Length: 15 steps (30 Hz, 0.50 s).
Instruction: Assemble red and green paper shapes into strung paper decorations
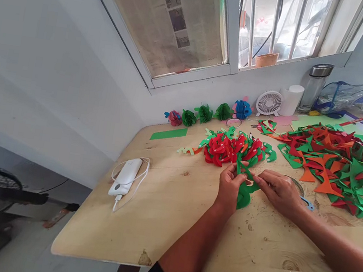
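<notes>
Green paper cutouts [243, 199] are between my hands over the wooden table. My left hand [229, 187] is closed on the green paper, thumb and fingers pinching it. From the other side, my right hand [277, 191] pinches the end of a narrow green piece with its fingertips. Just beyond my hands lies a heap of red and green paper cutouts [222, 149] with small pale spots. Partly hidden by my right hand are a clear ring [299, 186], perhaps a tape roll, and a small blue object [308, 203].
Red, orange and green paper scraps [350, 166] cover the table's right side. A white power bank [127, 175] with its cable lies left. Along the wall stand folded-paper figures [204, 113], a small fan [268, 102], a white cylinder [291, 100] and a glass bottle [313, 89].
</notes>
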Motion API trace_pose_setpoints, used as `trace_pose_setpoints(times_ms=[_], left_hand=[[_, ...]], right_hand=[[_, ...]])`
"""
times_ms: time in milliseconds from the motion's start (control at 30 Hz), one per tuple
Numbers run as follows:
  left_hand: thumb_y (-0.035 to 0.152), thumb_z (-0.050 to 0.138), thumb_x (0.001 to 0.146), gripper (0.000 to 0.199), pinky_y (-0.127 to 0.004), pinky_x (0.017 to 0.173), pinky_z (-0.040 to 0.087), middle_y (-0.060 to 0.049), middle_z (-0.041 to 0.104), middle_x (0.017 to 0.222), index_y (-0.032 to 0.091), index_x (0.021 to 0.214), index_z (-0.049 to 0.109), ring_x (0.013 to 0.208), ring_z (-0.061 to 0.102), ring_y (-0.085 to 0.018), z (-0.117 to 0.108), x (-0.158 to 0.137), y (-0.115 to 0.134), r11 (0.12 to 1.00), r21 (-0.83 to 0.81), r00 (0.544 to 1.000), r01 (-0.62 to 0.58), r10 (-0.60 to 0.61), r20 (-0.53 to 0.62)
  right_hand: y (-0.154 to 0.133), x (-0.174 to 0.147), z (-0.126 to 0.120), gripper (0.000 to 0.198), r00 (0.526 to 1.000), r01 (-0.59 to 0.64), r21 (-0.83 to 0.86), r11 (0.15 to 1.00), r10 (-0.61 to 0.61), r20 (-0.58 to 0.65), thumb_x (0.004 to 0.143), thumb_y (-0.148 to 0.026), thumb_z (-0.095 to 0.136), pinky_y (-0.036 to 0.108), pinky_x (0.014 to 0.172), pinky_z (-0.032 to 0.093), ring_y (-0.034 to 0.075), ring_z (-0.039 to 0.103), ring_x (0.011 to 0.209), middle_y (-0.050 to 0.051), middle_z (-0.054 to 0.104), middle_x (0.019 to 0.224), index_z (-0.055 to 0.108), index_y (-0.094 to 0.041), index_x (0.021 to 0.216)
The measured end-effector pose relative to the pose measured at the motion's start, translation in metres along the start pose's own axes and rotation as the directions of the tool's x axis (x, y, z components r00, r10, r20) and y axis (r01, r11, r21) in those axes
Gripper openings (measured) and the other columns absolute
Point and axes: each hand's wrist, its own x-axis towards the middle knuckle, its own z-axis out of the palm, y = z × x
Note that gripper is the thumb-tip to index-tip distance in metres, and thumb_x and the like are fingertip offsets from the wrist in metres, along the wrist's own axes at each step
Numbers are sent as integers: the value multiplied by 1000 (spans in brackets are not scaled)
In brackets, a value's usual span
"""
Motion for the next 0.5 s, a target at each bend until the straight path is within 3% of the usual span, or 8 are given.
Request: trace_pose_setpoints(times_ms=[167,333,500], left_hand=[[28,70,60,23,-22,55,44,1,61,66,15,76,61,51,56,-8,0,2,0,1000,-7,1000,-11,10,-23],[35,74,57,28,-22,52,44,3,57,59,15,70,59,48,53,-8,-1,3,-1,999,28,994,23,-20,-104],[31,71,59,22,-20,48,42,3,56,55,15,66,59,45,51,-7,-2,2,0,994,93,997,48,-42,-71]], right_hand=[[1,0,0,38,998,-62,37,997,62,9,90,-41,41,24,51,33,11,44,52,0,52,55,57,-21,62],[7,3,-4,39,990,-140,27,990,140,0,87,-43,42,24,49,32,11,43,51,0,53,55,56,-20,59],[22,10,-19,32,943,-325,-108,940,314,-108,83,-42,46,25,50,31,13,45,50,0,53,52,60,-20,65]])
